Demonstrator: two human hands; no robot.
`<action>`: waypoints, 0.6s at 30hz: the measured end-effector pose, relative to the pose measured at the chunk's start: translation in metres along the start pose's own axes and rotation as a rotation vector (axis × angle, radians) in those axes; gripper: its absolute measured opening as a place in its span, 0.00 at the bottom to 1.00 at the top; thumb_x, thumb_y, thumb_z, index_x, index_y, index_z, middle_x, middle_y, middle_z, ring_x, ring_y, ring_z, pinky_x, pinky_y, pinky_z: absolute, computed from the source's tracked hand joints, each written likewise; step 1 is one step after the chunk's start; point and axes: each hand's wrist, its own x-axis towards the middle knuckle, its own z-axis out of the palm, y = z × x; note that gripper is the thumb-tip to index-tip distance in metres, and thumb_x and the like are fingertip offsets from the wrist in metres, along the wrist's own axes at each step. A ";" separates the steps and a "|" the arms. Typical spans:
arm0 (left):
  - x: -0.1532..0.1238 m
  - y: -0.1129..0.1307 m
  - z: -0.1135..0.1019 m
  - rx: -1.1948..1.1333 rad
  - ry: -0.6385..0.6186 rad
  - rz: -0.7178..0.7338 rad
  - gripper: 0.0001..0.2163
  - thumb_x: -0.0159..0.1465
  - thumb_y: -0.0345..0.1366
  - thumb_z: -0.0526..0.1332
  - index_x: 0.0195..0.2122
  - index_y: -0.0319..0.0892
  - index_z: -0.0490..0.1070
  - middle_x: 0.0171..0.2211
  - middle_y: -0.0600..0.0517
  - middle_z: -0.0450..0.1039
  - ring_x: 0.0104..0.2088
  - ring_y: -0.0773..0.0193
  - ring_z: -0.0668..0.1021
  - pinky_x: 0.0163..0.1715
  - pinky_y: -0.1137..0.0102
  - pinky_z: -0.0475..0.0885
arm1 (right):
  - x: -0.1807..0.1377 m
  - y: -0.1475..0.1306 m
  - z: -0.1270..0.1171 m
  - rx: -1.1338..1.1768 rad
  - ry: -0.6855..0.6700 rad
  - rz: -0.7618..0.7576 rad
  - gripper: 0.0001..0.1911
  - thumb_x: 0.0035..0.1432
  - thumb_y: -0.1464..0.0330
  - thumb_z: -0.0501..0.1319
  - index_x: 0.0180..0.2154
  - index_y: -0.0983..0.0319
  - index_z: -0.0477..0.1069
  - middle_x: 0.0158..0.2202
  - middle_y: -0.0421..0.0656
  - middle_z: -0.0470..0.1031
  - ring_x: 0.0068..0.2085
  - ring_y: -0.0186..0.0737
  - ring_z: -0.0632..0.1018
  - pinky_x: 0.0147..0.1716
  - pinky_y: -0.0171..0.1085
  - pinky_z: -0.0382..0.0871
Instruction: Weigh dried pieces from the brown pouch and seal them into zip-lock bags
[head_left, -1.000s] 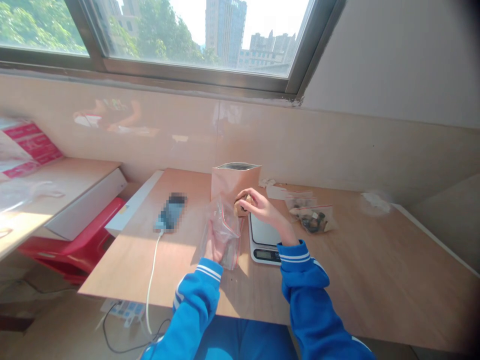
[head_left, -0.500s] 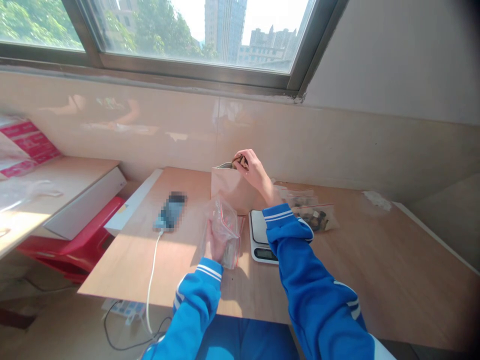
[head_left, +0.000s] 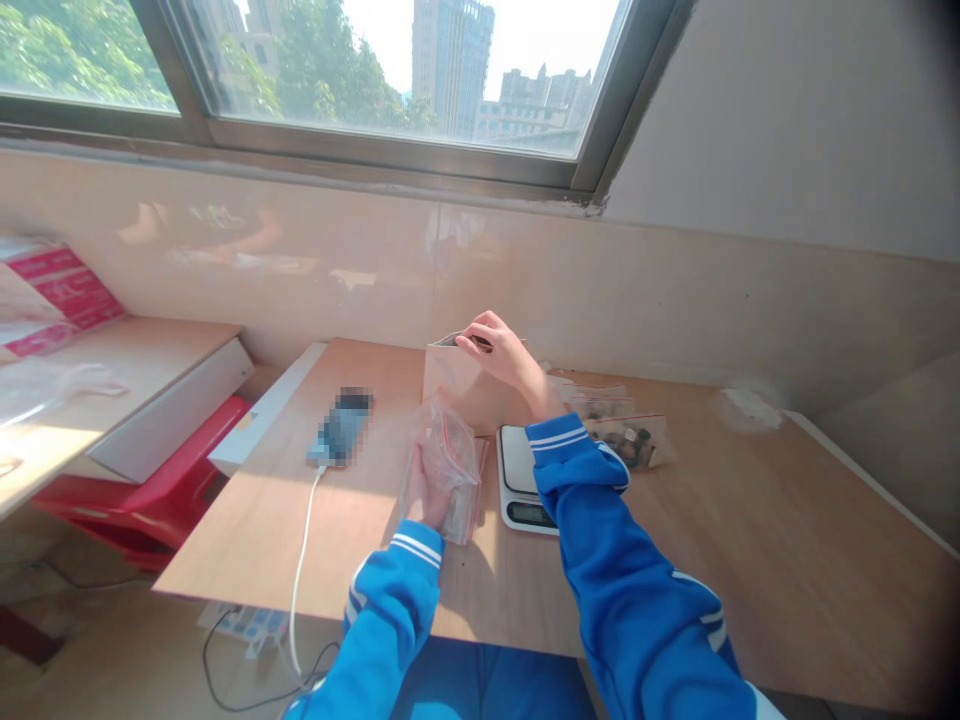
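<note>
My left hand (head_left: 429, 488) is closed around a clear zip bag (head_left: 450, 440) with a red seal line, held upright above the table. More clear zip bags (head_left: 471, 510) lie beneath and beside it. At the mouth of a beige paper bag (head_left: 457, 380), my right hand (head_left: 499, 350) is closed on some brown dried pieces (head_left: 481, 344), mostly hidden by the fingers. The white kitchen scale (head_left: 517, 465) stands just right of the zip bags, partly behind my right sleeve. Filled zip bags (head_left: 637, 445) of dark brown pieces lie to the right of the scale.
A phone (head_left: 341, 430) with a white charging cable (head_left: 304, 560) lies on the left of the table (head_left: 360, 540). Crumpled clear plastic (head_left: 752, 408) is at the back right. A red stool (head_left: 165, 480) and a second table (head_left: 172, 345) stand to the left.
My right hand has dipped slightly toward the paper bag's opening, and less of the brown pieces shows. My left hand still holds the zip bag in nearly the same place.
</note>
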 end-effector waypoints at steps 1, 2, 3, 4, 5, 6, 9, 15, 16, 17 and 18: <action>-0.001 0.000 0.002 -0.003 0.003 0.001 0.23 0.68 0.51 0.47 0.55 0.44 0.68 0.51 0.46 0.75 0.53 0.54 0.75 0.52 0.57 0.72 | 0.000 -0.001 0.000 -0.011 -0.002 0.002 0.15 0.64 0.60 0.54 0.31 0.60 0.72 0.37 0.42 0.68 0.32 0.33 0.70 0.35 0.34 0.65; -0.002 0.000 0.003 -0.007 0.006 0.003 0.22 0.68 0.50 0.47 0.55 0.45 0.68 0.51 0.46 0.75 0.53 0.55 0.75 0.52 0.58 0.72 | 0.000 -0.002 0.000 -0.017 0.002 0.011 0.14 0.65 0.60 0.53 0.33 0.60 0.73 0.37 0.42 0.68 0.33 0.34 0.71 0.36 0.34 0.65; -0.002 0.001 0.004 -0.012 0.010 0.004 0.22 0.68 0.50 0.48 0.55 0.45 0.67 0.51 0.46 0.75 0.53 0.55 0.75 0.52 0.58 0.72 | 0.000 -0.002 0.000 -0.023 0.013 0.034 0.13 0.65 0.60 0.53 0.37 0.59 0.72 0.37 0.41 0.69 0.34 0.35 0.71 0.37 0.35 0.64; -0.002 0.001 0.005 -0.018 0.014 0.006 0.22 0.68 0.50 0.47 0.56 0.46 0.67 0.51 0.47 0.75 0.52 0.56 0.76 0.52 0.58 0.72 | -0.001 -0.001 0.001 -0.029 0.033 0.071 0.12 0.64 0.59 0.55 0.41 0.58 0.70 0.35 0.40 0.69 0.33 0.35 0.71 0.36 0.35 0.64; -0.003 0.001 0.005 -0.025 0.018 0.009 0.22 0.68 0.50 0.47 0.56 0.46 0.67 0.51 0.47 0.75 0.52 0.56 0.76 0.52 0.59 0.71 | -0.001 0.000 0.001 -0.040 0.057 0.115 0.13 0.63 0.58 0.56 0.44 0.58 0.68 0.34 0.39 0.70 0.32 0.36 0.71 0.34 0.35 0.64; -0.002 0.002 0.005 -0.030 0.021 0.011 0.22 0.68 0.49 0.47 0.57 0.47 0.66 0.51 0.48 0.75 0.51 0.58 0.76 0.53 0.60 0.71 | -0.002 0.001 0.001 -0.057 0.080 0.149 0.14 0.61 0.57 0.58 0.44 0.58 0.66 0.33 0.39 0.70 0.31 0.36 0.71 0.32 0.35 0.63; -0.002 0.002 0.005 -0.034 0.028 0.007 0.21 0.69 0.47 0.45 0.58 0.46 0.65 0.51 0.48 0.75 0.50 0.61 0.77 0.53 0.63 0.71 | -0.005 0.005 0.001 -0.153 0.085 0.106 0.12 0.61 0.56 0.59 0.34 0.59 0.65 0.30 0.39 0.70 0.32 0.38 0.70 0.32 0.35 0.62; -0.001 0.002 0.004 -0.023 0.002 -0.017 0.24 0.69 0.48 0.45 0.62 0.45 0.60 0.51 0.46 0.75 0.49 0.60 0.78 0.54 0.62 0.70 | -0.010 0.001 0.001 -0.299 0.066 -0.005 0.16 0.67 0.59 0.50 0.30 0.59 0.65 0.32 0.43 0.72 0.37 0.42 0.71 0.37 0.38 0.64; -0.001 0.001 0.005 -0.019 -0.011 -0.020 0.24 0.69 0.49 0.45 0.61 0.44 0.61 0.51 0.46 0.75 0.49 0.59 0.78 0.54 0.61 0.70 | -0.011 0.001 0.001 -0.318 0.076 -0.023 0.16 0.68 0.60 0.49 0.31 0.59 0.66 0.37 0.45 0.73 0.40 0.42 0.71 0.39 0.38 0.64; -0.001 0.001 0.005 -0.015 -0.024 -0.021 0.25 0.69 0.49 0.45 0.61 0.43 0.61 0.52 0.45 0.74 0.50 0.58 0.77 0.55 0.60 0.69 | -0.012 0.001 0.001 -0.343 0.084 -0.044 0.17 0.68 0.60 0.48 0.31 0.59 0.67 0.42 0.46 0.72 0.43 0.43 0.71 0.42 0.39 0.64; -0.001 0.001 0.005 -0.010 -0.036 -0.019 0.25 0.69 0.50 0.46 0.61 0.43 0.62 0.53 0.45 0.74 0.51 0.57 0.77 0.55 0.59 0.69 | -0.014 0.002 0.000 -0.373 0.091 -0.060 0.17 0.68 0.61 0.48 0.30 0.59 0.68 0.47 0.47 0.71 0.46 0.44 0.70 0.45 0.41 0.64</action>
